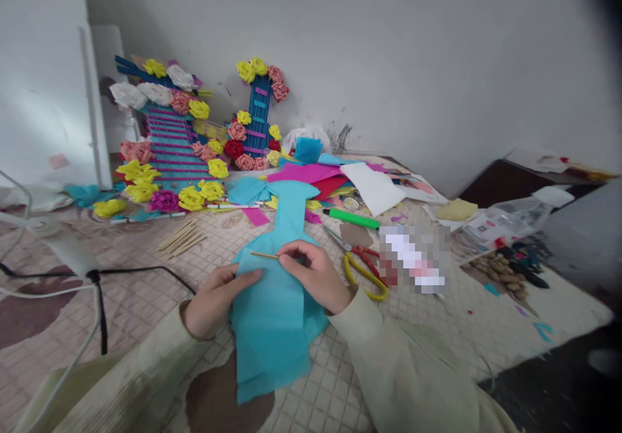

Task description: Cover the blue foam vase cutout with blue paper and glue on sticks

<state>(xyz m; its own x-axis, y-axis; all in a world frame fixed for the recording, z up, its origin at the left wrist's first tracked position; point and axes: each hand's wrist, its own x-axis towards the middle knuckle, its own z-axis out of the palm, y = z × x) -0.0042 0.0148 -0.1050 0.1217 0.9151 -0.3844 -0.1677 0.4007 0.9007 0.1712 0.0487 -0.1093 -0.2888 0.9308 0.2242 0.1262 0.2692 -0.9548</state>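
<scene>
A blue paper strip (269, 349) lies over a larger blue guitar-shaped cutout (290, 209) in front of me. My left hand (221, 297) pinches the strip's left edge near its top, thumb on the upper face. Between the thumb and fingers of my right hand (315, 274) is the right end of a thin wooden stick (264, 255), held level along the strip's top edge. Just right of that hand are scissors with yellow handles (367, 277) and a red-handled tool (372, 258). Several loose wooden sticks (182, 238) lie to the left.
Two guitar-shaped decorations with paper flowers (170, 141) (260, 115) lean at the back wall. Coloured paper sheets (311, 174) and a green marker (354, 218) lie beyond my hands. A white glue gun (68, 245) with cables stands left; a plastic bag (510, 222) lies right.
</scene>
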